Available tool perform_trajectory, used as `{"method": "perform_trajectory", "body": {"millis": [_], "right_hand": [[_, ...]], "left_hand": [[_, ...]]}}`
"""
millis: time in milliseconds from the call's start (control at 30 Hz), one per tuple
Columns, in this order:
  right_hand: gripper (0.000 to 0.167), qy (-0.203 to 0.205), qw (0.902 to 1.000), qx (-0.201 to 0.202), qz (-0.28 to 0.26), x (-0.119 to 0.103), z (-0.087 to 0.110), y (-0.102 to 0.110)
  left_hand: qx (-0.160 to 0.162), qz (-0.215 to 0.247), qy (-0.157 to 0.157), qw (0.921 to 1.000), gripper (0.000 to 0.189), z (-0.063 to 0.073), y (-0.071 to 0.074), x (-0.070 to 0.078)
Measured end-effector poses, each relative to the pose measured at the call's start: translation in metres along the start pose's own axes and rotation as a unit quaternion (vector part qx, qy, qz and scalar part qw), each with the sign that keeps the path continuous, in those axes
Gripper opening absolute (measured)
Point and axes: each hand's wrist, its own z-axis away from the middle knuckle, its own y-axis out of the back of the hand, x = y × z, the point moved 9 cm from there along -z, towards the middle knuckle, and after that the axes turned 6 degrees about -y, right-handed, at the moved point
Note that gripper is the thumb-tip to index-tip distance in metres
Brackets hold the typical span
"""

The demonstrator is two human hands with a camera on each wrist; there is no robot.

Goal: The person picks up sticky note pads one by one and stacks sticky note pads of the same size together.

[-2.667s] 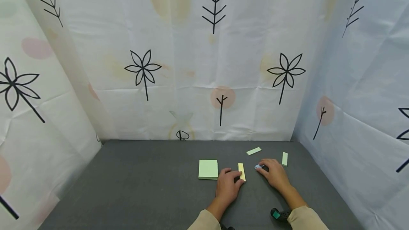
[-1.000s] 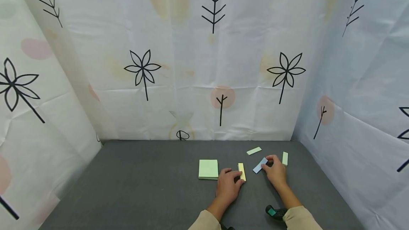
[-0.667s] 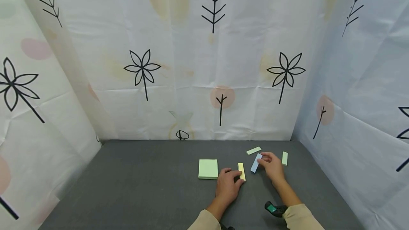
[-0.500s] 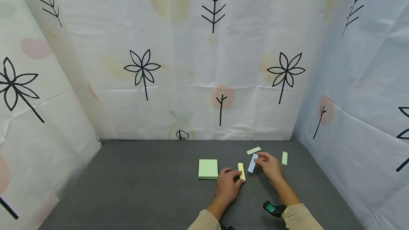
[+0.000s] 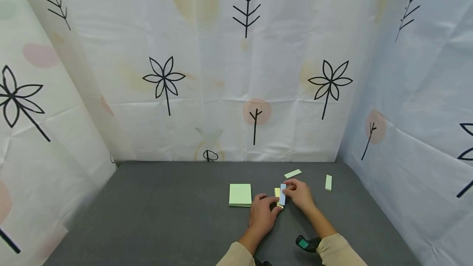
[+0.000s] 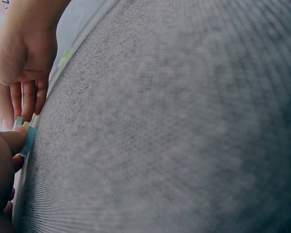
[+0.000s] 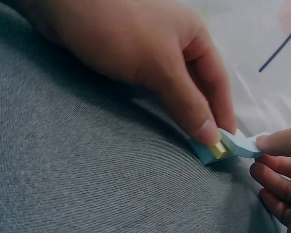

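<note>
My left hand (image 5: pixel 262 213) grips a small stack of narrow sticky-note strips, its thumb and fingers at the edges. A yellow strip (image 5: pixel 276 192) lies in that stack, and in the right wrist view a blue strip (image 7: pixel 202 151) shows beneath it. My right hand (image 5: pixel 298 194) pinches a pale blue sticky-note strip (image 5: pixel 283 194) by its right side. This blue strip overlaps the yellow one, covering much of it from above. In the right wrist view it bends in a curve between the fingers of both hands.
A square light green sticky-note pad (image 5: pixel 240 194) sits just left of my left hand. Two pale green strips lie farther back: one slanted strip (image 5: pixel 293 173) and one upright strip (image 5: pixel 328 182). All rest on a grey table (image 5: pixel 166 212), with a patterned white curtain (image 5: pixel 207 69) behind.
The right hand has turned the pale blue strip upright and carried it left onto the yellow strip. The left hand has stayed put with its stack.
</note>
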Motion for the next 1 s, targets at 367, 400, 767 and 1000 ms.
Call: {"method": "perform_trajectory", "body": {"millis": [367,400,767,1000], "right_hand": [[0.021,0.022,0.9996,0.005,0.016,-0.002,0.002,-0.009],[0.021,0.024,0.9996,0.004,0.015,-0.002,0.002,-0.009],[0.019,0.032,0.9994,0.000,0.016,-0.006,0.003,-0.011],[0.019,0.027,0.9994,0.001,0.020,-0.006,0.004,-0.012]], "left_hand": [[-0.005,-0.006,0.001,1.0000,0.033,0.002,0.001,0.000],[-0.002,-0.005,0.001,1.0000,0.035,0.002,0.002,0.000],[0.002,-0.001,0.004,1.0000,0.040,0.002,0.001,-0.002],[-0.003,-0.002,0.007,1.0000,0.040,0.001,0.000,-0.002]]}}
